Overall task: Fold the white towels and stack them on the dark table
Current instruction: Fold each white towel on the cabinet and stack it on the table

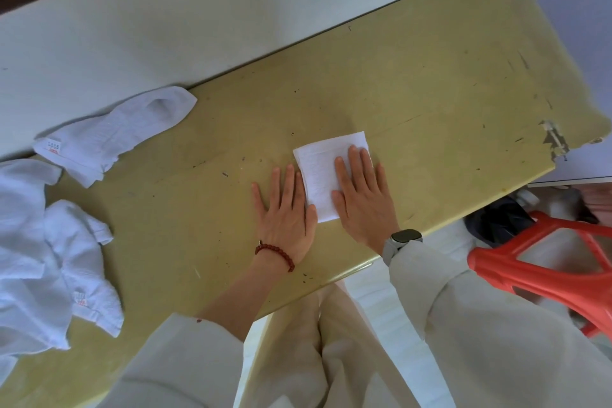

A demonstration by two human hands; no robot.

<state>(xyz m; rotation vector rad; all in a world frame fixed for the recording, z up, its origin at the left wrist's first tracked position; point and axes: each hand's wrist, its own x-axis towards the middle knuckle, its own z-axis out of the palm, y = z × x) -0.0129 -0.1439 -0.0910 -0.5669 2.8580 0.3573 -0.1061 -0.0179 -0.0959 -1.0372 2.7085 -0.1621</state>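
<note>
From the head camera, a folded white towel [326,175] is lying as a small square on the yellow-green counter [414,83], near its front edge. The right hand [362,195] is pressing flat on the towel's right half, fingers straight and spread. The left hand [284,209] is resting flat on the counter just beside the towel, its thumb touching the towel's lower edge. Unfolded towels [66,242] are lying crumpled at the counter's left end. A red stool [546,262] is standing at the right.

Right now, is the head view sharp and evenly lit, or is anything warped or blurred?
Head view: soft, even light; faint shadows under both hands on the folded towel; wide-angle bending curves the table edges; the red stool at the right edge looks smeared.
</note>
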